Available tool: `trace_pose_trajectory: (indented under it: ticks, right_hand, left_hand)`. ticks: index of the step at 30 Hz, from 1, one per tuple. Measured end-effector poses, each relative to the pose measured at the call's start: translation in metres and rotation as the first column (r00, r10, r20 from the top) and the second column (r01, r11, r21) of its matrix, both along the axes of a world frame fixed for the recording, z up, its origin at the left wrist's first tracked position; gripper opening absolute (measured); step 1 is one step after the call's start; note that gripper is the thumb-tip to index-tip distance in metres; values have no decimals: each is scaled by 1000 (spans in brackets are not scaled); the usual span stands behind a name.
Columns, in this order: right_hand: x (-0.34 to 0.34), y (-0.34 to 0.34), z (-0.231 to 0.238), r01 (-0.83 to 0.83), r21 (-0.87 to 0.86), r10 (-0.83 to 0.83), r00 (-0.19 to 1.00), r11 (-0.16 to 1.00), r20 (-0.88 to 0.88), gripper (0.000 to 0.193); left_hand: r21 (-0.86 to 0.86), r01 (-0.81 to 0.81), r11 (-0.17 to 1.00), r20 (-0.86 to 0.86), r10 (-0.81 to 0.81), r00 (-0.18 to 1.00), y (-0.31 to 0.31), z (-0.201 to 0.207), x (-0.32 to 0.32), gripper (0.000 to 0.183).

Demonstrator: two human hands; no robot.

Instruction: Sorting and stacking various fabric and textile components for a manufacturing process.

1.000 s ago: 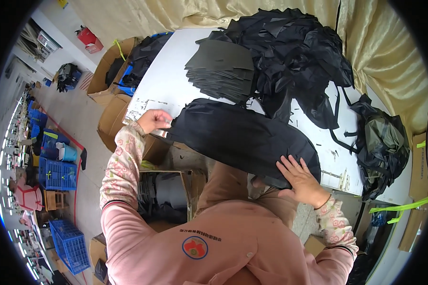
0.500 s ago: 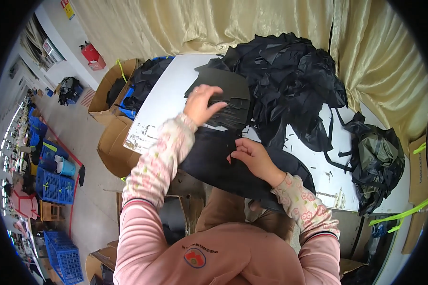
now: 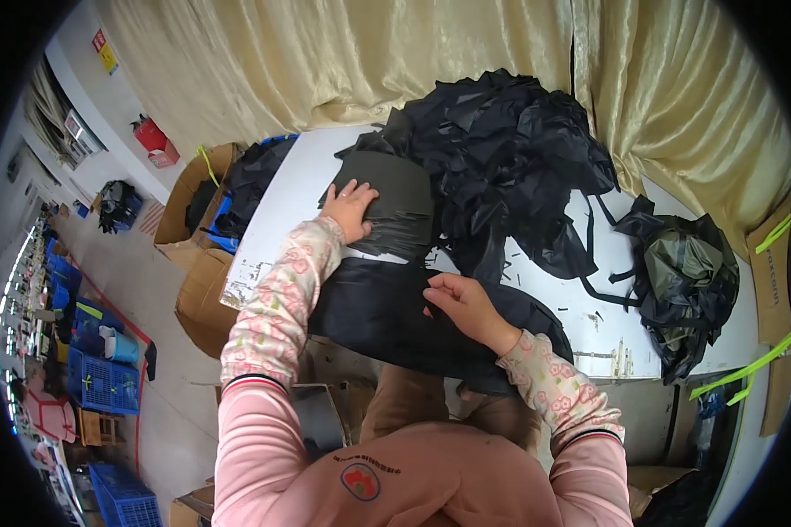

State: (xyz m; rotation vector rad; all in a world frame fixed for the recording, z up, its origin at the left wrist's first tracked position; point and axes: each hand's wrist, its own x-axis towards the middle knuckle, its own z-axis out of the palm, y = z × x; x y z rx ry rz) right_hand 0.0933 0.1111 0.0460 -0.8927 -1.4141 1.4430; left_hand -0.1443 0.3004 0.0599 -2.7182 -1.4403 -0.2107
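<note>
My left hand point(image 3: 350, 212) lies on the left edge of a stack of dark grey flat sheets point(image 3: 387, 180), its fingers spread. The sheets are fanned unevenly along their near side. Just in front of the stack, a wide black cloth piece point(image 3: 369, 303) drapes over the near edge of the table and toward my lap. Over this cloth is my right hand point(image 3: 468, 307), its fingers curled together near the thumb. Whatever sits between those fingertips, if anything, is too small to make out.
A large heap of black thin fabric pieces point(image 3: 510, 132) covers the far middle of the white table point(image 3: 277, 193). At right sits a black bundle point(image 3: 690, 272) with straps. Small dark scraps dot the tabletop. Cardboard boxes point(image 3: 204, 303) stand on the left; a gold curtain point(image 3: 369, 53) hangs behind.
My left hand has come down from above the stack to rest on its left edge. The right hand stays over the black cloth, its fingers curled closer. The whole view has shifted slightly.
</note>
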Motion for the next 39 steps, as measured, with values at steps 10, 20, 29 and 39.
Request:
trace_pose_trajectory:
  ticks: [10,20,29,39]
  right_hand:
    - [-1,-21,10,104,109,-109,993,989,39,13]
    - [-20,-10,58,354,373,-398,916,858,44,14]
    - [-21,-27,60,272,236,-290,956,933,43,14]
    - [20,-20,68,-18,826,-379,883,564,278,24]
  left_hand:
    - [-66,-79,995,263,94,960,-18,11,-6,40]
    - [-318,548,773,908,415,-59,-162,40,38,44]
    - [-197,515,834,980,188,69,-172,28,40,33]
    - [87,468,880,744,-370,557,-184,75,44,57]
